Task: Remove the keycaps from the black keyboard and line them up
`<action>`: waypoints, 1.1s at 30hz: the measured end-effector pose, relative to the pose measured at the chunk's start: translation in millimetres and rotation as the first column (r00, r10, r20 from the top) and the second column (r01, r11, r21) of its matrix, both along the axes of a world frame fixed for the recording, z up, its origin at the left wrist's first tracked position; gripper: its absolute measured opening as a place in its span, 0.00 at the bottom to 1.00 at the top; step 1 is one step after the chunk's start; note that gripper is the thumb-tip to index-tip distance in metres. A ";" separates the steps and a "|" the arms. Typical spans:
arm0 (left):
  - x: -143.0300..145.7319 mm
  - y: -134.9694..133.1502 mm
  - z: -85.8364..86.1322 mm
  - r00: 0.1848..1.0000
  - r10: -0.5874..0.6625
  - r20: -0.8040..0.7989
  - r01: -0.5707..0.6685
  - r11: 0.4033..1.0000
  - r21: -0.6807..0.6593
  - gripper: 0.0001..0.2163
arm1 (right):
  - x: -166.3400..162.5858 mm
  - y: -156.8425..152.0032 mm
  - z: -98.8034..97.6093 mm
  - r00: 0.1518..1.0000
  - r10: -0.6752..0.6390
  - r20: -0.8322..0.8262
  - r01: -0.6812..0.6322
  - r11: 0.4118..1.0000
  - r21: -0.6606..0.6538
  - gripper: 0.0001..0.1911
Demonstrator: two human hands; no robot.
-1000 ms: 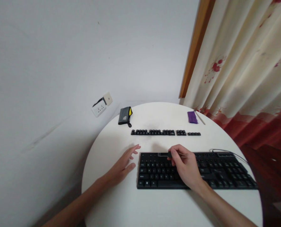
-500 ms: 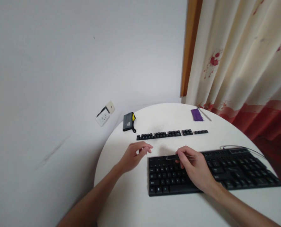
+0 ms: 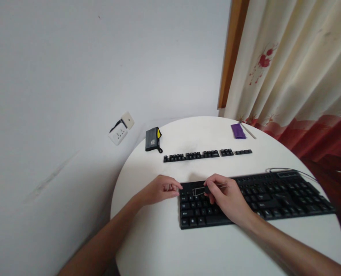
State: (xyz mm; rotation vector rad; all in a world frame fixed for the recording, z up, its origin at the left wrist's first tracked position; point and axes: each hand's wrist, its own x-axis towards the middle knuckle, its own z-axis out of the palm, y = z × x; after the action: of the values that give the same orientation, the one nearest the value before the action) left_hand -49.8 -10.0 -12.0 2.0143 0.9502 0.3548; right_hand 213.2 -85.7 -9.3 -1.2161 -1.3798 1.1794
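Observation:
A black keyboard (image 3: 262, 197) lies on the round white table, its top-left rows partly without keycaps. My right hand (image 3: 226, 195) is closed around the black grip of a wire keycap puller (image 3: 198, 191), above the keyboard's upper left part. The puller's wire loop points left, over the bare strip; whether it touches a key I cannot tell. My left hand (image 3: 162, 189) rests at the keyboard's upper left corner, fingertips at the edge, thumb and fingers slightly apart and nothing visible between them. Beyond the keyboard, loose black keycaps (image 3: 193, 155) stand in a row.
A grey pouch (image 3: 152, 138) with a yellow patch sits at the table's far left. At the back right lie a purple cloth (image 3: 238, 131) and a thin brush-like stick (image 3: 248, 131). The keyboard cable (image 3: 291, 169) curves off right. A wall socket (image 3: 118, 133) is at left.
My right hand has moved left with the keycap puller, toward the keyboard's corner. My left hand has come down to the keyboard's left edge. The view has shifted slightly.

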 end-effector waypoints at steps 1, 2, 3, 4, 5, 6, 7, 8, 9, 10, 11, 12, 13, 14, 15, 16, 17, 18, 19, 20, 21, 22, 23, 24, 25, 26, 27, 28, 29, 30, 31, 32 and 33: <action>-1.4 0.5 -2.5 1.000 -0.022 0.009 0.023 0.999 -0.036 0.13 | -4.8 0.3 -0.2 1.000 0.021 0.003 -0.021 1.000 -0.013 0.12; -2.4 1.3 -4.9 0.999 -0.045 0.021 0.046 0.997 -0.067 0.14 | -9.5 0.9 -0.4 0.999 0.038 0.011 -0.038 0.999 -0.025 0.12; -3.0 2.3 -7.1 0.997 -0.065 0.033 0.068 0.994 -0.089 0.16 | -13.8 1.5 -0.6 0.998 0.051 0.023 -0.050 0.998 -0.039 0.12; -3.3 3.4 -9.3 0.995 -0.088 0.044 0.092 0.991 -0.102 0.17 | -17.5 2.3 -0.8 0.997 0.060 0.038 -0.058 0.997 -0.052 0.11; -3.4 4.3 -11.4 0.993 -0.110 0.053 0.115 0.988 -0.103 0.19 | -20.6 3.2 -0.9 0.996 0.065 0.055 -0.061 0.996 -0.062 0.11; -3.3 5.1 -13.3 0.990 -0.127 0.059 0.132 0.987 -0.095 0.20 | -23.1 4.1 -1.0 0.995 0.067 0.072 -0.062 0.996 -0.069 0.10; -3.1 5.6 -15.1 0.988 -0.142 0.063 0.147 0.986 -0.082 0.20 | -25.1 5.0 -1.0 0.994 0.068 0.087 -0.062 0.995 -0.074 0.10; -2.8 5.8 -16.6 0.986 -0.154 0.067 0.158 0.985 -0.068 0.21 | -26.9 5.7 -0.8 0.992 0.070 0.101 -0.062 0.995 -0.078 0.10; -2.5 5.7 -17.6 0.985 -0.160 0.069 0.164 0.985 -0.057 0.21 | -28.6 6.2 -0.5 0.991 0.074 0.114 -0.065 0.995 -0.079 0.10; -2.1 5.4 -18.2 0.984 -0.161 0.072 0.165 0.985 -0.053 0.20 | -30.3 6.5 0.1 0.989 0.078 0.129 -0.069 0.995 -0.077 0.10; -1.7 5.0 -18.4 0.985 -0.158 0.075 0.162 0.985 -0.055 0.20 | -32.1 6.5 0.8 0.985 0.084 0.149 -0.073 0.995 -0.072 0.11; -1.2 4.4 -18.1 0.985 -0.152 0.078 0.157 0.986 -0.062 0.20 | -34.0 6.2 1.7 0.981 0.086 0.175 -0.076 0.995 -0.063 0.11; -0.7 3.9 -17.5 0.986 -0.145 0.081 0.150 0.986 -0.072 0.20 | -36.1 5.7 2.8 0.975 0.081 0.206 -0.072 0.996 -0.048 0.12; -0.2 3.4 -16.8 0.987 -0.135 0.083 0.142 0.986 -0.084 0.19 | -38.3 5.1 4.0 0.968 0.070 0.239 -0.065 0.997 -0.029 0.12; 0.4 2.9 -15.9 0.988 -0.128 0.084 0.136 0.986 -0.097 0.19 | -40.5 4.5 5.3 0.961 0.055 0.271 -0.055 0.998 -0.007 0.13; 0.9 2.6 -15.1 0.989 -0.123 0.086 0.132 0.985 -0.110 0.19 | -42.8 3.9 6.6 0.954 0.039 0.298 -0.046 0.999 0.016 0.12; 1.5 2.2 -14.3 0.989 -0.119 0.088 0.129 0.984 -0.123 0.19 | -45.0 3.4 8.0 0.948 0.027 0.317 -0.041 0.998 0.038 0.12; 2.1 1.9 -13.5 0.989 -0.115 0.091 0.127 0.982 -0.136 0.19 | -47.2 3.2 9.4 0.943 0.021 0.331 -0.042 0.997 0.057 0.13; 2.7 1.5 -12.8 0.989 -0.113 0.092 0.126 0.980 -0.153 0.19 | -49.3 3.1 10.7 0.939 0.019 0.343 -0.046 0.996 0.072 0.13; 3.3 1.0 -12.1 0.990 -0.108 0.095 0.123 0.978 -0.171 0.19 | -51.5 3.1 11.9 0.934 0.020 0.356 -0.052 0.995 0.080 0.13; 3.8 0.4 -11.4 0.990 -0.101 0.101 0.119 0.974 -0.194 0.18 | -53.7 3.3 13.0 0.928 0.022 0.373 -0.057 0.995 0.082 0.13; 4.2 -0.2 -10.8 0.989 -0.094 0.110 0.116 0.969 -0.218 0.18 | -55.8 3.5 13.9 0.918 0.024 0.395 -0.061 0.995 0.081 0.13; 4.6 -0.9 -10.4 0.989 -0.087 0.121 0.114 0.963 -0.243 0.17 | -58.0 3.6 14.6 0.906 0.023 0.422 -0.063 0.995 0.081 0.13; 4.9 -1.5 -10.0 0.988 -0.079 0.135 0.113 0.957 -0.267 0.16 | -60.2 3.5 15.1 0.890 0.020 0.456 -0.067 0.994 0.086 0.13; 5.2 -2.1 -9.7 0.987 -0.069 0.148 0.109 0.951 -0.288 0.15 | -62.5 3.3 15.5 0.868 0.016 0.496 -0.073 0.993 0.095 0.12; 5.4 -2.5 -9.5 0.986 -0.057 0.157 0.104 0.947 -0.304 0.14 | -65.0 2.9 15.8 0.841 0.012 0.540 -0.083 0.991 0.107 0.11; 5.6 -2.8 -9.4 0.986 -0.050 0.160 0.099 0.945 -0.313 0.12 | -67.8 2.3 16.2 0.809 0.006 0.588 -0.094 0.988 0.119 0.11; 5.8 -3.0 -9.2 0.986 -0.048 0.158 0.096 0.945 -0.312 0.11 | -70.9 1.5 16.8 0.772 0.003 0.635 -0.107 0.986 0.126 0.10; 6.1 -3.0 -9.0 0.988 -0.048 0.150 0.091 0.950 -0.300 0.09 | -74.3 0.6 17.5 0.734 0.009 0.679 -0.126 0.984 0.124 0.09; 6.3 -3.0 -8.7 0.989 -0.052 0.135 0.088 0.957 -0.277 0.07 | -78.0 -0.3 18.4 0.696 0.019 0.717 -0.145 0.983 0.114 0.08; 6.6 -2.9 -8.5 0.992 -0.057 0.116 0.085 0.965 -0.249 0.06 | -81.9 -1.2 19.6 0.661 0.035 0.750 -0.164 0.982 0.098 0.08; 6.9 -2.9 -8.3 0.993 -0.061 0.097 0.082 0.972 -0.220 0.05 | -85.7 -1.9 20.7 0.628 0.055 0.776 -0.182 0.980 0.078 0.08; 7.0 -2.8 -8.3 0.995 -0.063 0.083 0.078 0.978 -0.196 0.04 | -89.2 -2.4 21.9 0.600 0.071 0.797 -0.196 0.979 0.060 0.09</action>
State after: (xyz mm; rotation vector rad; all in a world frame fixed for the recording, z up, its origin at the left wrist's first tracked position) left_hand -42.8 -12.9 -20.4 1.8343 0.8307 0.2835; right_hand 124.0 -88.1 12.6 -1.6472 -2.2083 0.5826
